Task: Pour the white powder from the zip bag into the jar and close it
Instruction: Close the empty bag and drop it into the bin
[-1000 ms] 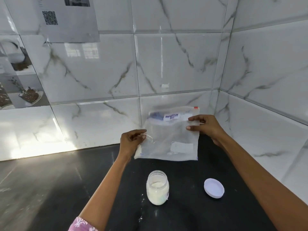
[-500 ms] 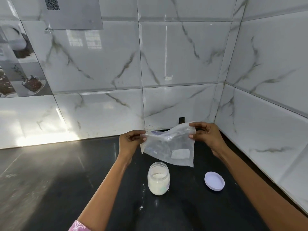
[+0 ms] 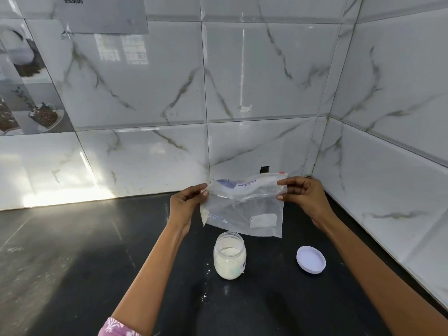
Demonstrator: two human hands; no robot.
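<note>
A clear zip bag (image 3: pixel 244 209) hangs in the air above the counter, nearly empty, with a little white powder in its lower left corner. My left hand (image 3: pixel 185 202) pinches the bag's upper left edge and my right hand (image 3: pixel 304 197) pinches its upper right edge. Below the bag stands an open glass jar (image 3: pixel 229 255), mostly full of white powder. Its white lid (image 3: pixel 311 259) lies flat on the counter to the jar's right.
The black counter (image 3: pixel 72 263) ends at marble-patterned tiled walls behind and on the right, which meet in a corner (image 3: pixel 315 175). Specks of spilled powder (image 3: pixel 204 294) lie in front of the jar. A paper sheet (image 3: pixel 101 15) hangs on the wall at upper left.
Both hands lowered the bag from upright against the wall to just above the jar. It folded over briefly and is now spread wider again.
</note>
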